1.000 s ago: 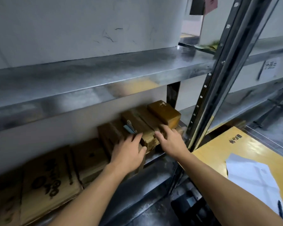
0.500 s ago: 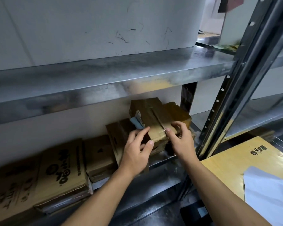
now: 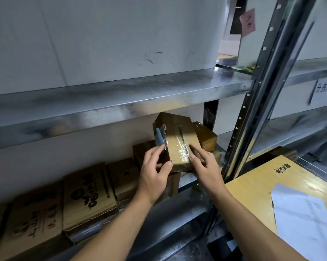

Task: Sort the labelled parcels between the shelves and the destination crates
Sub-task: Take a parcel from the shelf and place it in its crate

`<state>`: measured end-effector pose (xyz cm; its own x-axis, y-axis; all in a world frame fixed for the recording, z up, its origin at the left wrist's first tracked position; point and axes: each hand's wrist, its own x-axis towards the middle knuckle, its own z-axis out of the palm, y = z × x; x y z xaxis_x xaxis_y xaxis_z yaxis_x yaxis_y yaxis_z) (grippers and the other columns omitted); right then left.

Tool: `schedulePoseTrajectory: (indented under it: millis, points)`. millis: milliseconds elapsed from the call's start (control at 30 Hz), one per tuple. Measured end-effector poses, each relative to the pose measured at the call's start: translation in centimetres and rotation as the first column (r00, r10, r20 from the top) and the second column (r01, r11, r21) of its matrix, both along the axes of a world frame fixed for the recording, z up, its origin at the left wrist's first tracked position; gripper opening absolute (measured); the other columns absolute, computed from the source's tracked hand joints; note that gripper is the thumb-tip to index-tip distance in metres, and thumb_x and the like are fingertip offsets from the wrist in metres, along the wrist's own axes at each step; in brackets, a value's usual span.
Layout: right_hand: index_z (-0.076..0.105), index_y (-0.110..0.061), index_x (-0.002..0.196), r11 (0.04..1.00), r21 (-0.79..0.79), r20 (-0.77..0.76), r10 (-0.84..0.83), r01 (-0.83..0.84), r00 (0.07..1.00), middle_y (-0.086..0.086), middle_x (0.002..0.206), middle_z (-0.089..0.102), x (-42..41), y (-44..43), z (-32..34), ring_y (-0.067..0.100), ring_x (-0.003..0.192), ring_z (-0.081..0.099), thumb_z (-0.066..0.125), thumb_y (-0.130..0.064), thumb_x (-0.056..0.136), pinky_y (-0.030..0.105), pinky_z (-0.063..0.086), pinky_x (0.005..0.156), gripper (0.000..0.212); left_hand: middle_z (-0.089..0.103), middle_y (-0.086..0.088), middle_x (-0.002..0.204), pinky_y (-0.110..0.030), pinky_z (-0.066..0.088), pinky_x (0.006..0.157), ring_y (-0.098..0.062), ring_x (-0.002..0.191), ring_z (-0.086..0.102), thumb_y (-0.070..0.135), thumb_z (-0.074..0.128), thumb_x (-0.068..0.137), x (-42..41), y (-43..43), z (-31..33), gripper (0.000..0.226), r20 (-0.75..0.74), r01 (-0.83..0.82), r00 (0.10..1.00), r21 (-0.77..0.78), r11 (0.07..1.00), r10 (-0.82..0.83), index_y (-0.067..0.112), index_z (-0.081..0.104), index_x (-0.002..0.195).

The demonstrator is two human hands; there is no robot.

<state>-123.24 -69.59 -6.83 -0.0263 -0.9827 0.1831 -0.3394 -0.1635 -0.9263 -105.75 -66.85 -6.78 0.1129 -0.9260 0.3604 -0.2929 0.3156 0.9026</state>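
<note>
- Under the steel shelf [image 3: 121, 95], the taped parcel [image 3: 179, 144] stood tipped up, its long axis running away from both hands.
- The left hand [image 3: 154, 174] pinched its near corner; the right hand [image 3: 206, 168] rested straight-fingered on top.

left grip [image 3: 155, 174] around parcel [image 3: 177, 140] edge, right grip [image 3: 207, 168] seemingly straight-fingered
</note>
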Motion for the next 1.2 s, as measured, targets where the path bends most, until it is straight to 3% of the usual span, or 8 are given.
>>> schedulePoseTrajectory:
  millis: [133,267,433,633,733,867,1067,1200]
  points:
    - [0.049,-0.058,0.131,0.999,-0.027,0.043,0.044,-0.042,0.998,-0.018,0.128,0.045,3.1,2.4,-0.3,0.000,0.116,0.049,0.054,-0.042,0.103,0.042,0.047,0.110,0.033,0.038,0.018,0.144,-0.009,0.041,0.092,0.013,0.126,0.040,0.025,0.057,0.089,3.2,3.5,0.7,0.047,-0.098,0.003,0.995,-0.017,1.000,-0.005,0.048,0.048,0.128]
    - [0.050,-0.057,0.131,0.994,-0.042,0.065,0.100,-0.097,0.993,-0.016,0.131,0.045,6.9,5.3,-0.7,-0.006,0.118,0.047,0.052,-0.038,0.104,0.043,0.046,0.111,0.033,0.041,0.012,0.146,-0.027,0.051,0.096,-0.002,0.127,0.049,0.024,0.056,0.086,7.7,6.9,0.4,0.055,-0.227,-0.066,0.971,0.030,0.997,0.071,0.044,0.042,0.135]
    - [0.052,-0.057,0.129,0.969,-0.058,0.084,0.244,-0.240,0.966,-0.016,0.132,0.047,12.8,9.5,-1.3,-0.002,0.122,0.049,0.054,-0.038,0.103,0.037,0.048,0.107,0.032,0.032,0.017,0.143,-0.003,0.044,0.084,0.015,0.119,0.044,0.018,0.059,0.097,13.2,12.3,0.5,0.050,0.018,-0.231,0.973,0.048,0.972,0.230,0.017,0.045,0.145]
    - [0.053,-0.062,0.129,0.898,-0.024,0.102,0.440,-0.440,0.892,-0.021,0.138,0.047,20.4,13.0,-2.4,0.007,0.129,0.049,0.056,-0.045,0.102,0.046,0.050,0.107,0.033,0.032,0.020,0.143,-0.015,0.036,0.102,0.002,0.133,0.036,0.048,0.052,0.088,19.1,20.1,-0.3,0.059,0.140,-0.356,0.923,-0.047,0.933,0.359,0.039,0.035,0.143]
    - [0.052,-0.060,0.128,0.830,0.013,0.135,0.552,-0.558,0.823,-0.013,0.143,0.048,24.2,15.2,-2.3,0.015,0.130,0.052,0.057,-0.065,0.089,0.049,0.053,0.102,0.040,0.033,0.024,0.144,-0.021,0.039,0.101,-0.005,0.136,0.034,0.055,0.046,0.087,22.1,23.9,-0.5,0.048,0.175,-0.415,0.887,-0.109,0.903,0.428,0.060,0.034,0.133]
    - [0.047,-0.045,0.133,0.723,0.027,0.119,0.683,-0.690,0.721,-0.005,0.143,0.044,29.2,18.3,-2.0,0.016,0.128,0.053,0.061,-0.085,0.070,0.043,0.057,0.097,0.076,0.028,0.021,0.146,-0.045,0.048,0.102,-0.012,0.138,0.027,0.057,0.045,0.089,25.4,28.3,-0.9,0.042,0.278,-0.490,0.822,-0.099,0.866,0.497,0.070,0.037,0.129]
    - [0.038,-0.023,0.146,0.534,0.046,0.071,0.841,-0.844,0.536,-0.010,0.139,0.031,37.2,22.7,-0.9,0.003,0.120,0.045,0.065,-0.080,0.056,0.009,0.053,0.074,0.109,0.031,0.016,0.141,-0.036,0.040,0.108,-0.007,0.130,0.024,0.064,0.037,0.089,29.6,34.7,-1.1,0.044,0.330,-0.692,0.648,-0.121,0.712,0.686,0.055,0.040,0.132]
    - [0.042,-0.047,0.136,0.381,0.080,0.098,0.917,-0.921,0.387,-0.015,0.141,0.034,43.2,25.0,-1.6,0.014,0.132,0.045,0.072,-0.085,0.058,0.042,0.055,0.100,0.092,0.036,0.006,0.144,-0.022,0.035,0.109,-0.016,0.133,0.032,0.060,0.039,0.090,33.0,39.3,-0.5,0.058,0.324,-0.787,0.540,-0.133,0.603,0.777,0.029,0.050,0.138]
